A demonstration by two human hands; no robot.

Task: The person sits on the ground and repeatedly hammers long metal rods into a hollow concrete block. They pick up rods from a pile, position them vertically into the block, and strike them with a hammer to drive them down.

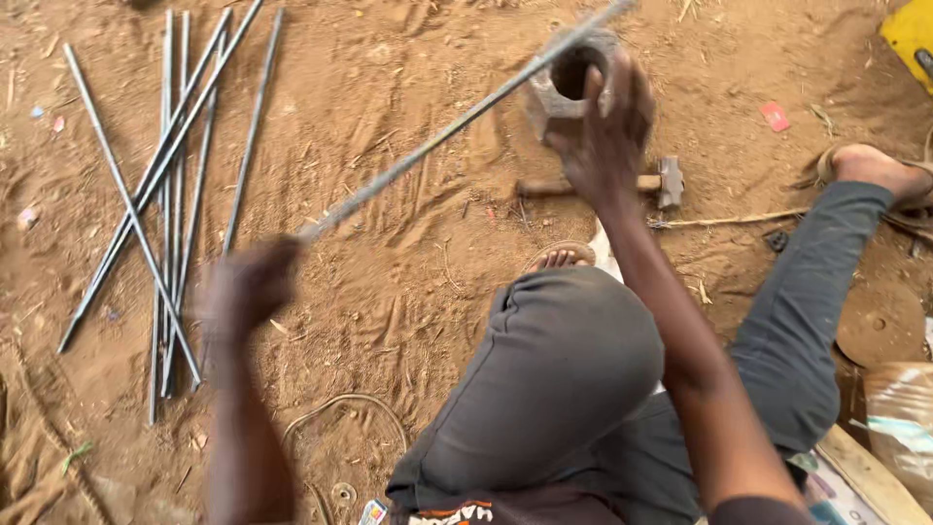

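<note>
My left hand [248,287], blurred, grips the near end of a long thin steel rod [457,122] that slants up to the right. The rod's far end crosses a grey hollow block with a round hole [569,83] on the sandy ground. My right hand [607,131] rests on that block, fingers spread around the rod near the hole. A hammer [661,182] with a wooden handle lies just behind my right hand. My knee in grey trousers [564,360] is bent below.
Several more thin steel rods [170,185] lie in a loose pile on the sand at left. A loop of wire [345,403] lies near my left arm. A yellow object [909,34] is at the top right, a wooden plank [870,476] and a plastic bag at the lower right.
</note>
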